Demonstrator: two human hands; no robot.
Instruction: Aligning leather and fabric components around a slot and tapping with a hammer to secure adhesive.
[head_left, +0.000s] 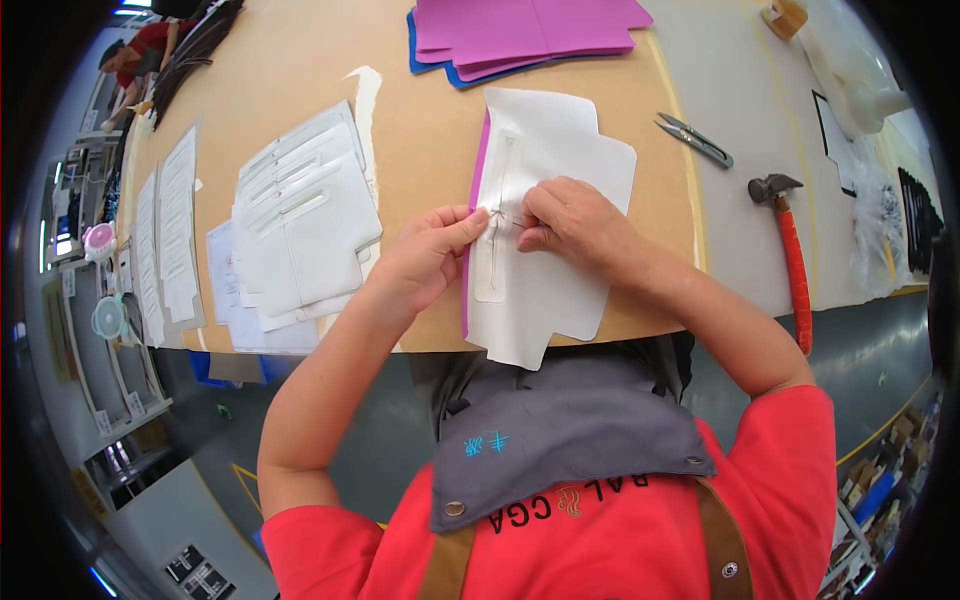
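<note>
A white cut panel (580,140) with stepped edges and a purple strip along its left side lies at the table's near edge. A long, narrow slot-like piece (489,270) runs down its left part. My left hand (430,255) pinches the panel's purple left edge, thumb on top beside the slot. Just right of the slot, my right hand (580,225) is closed, thumb against fingers. A thin dark line shows between the two hands, too small to name; what my right fingers hold is hidden.
Stacked white panels (305,235) lie to the left, others (180,230) farther left. Purple sheets (530,28) sit at the far side. Thread snips (695,140) and a red-handled hammer (790,250) lie right. Another person (150,55) stands at the far left.
</note>
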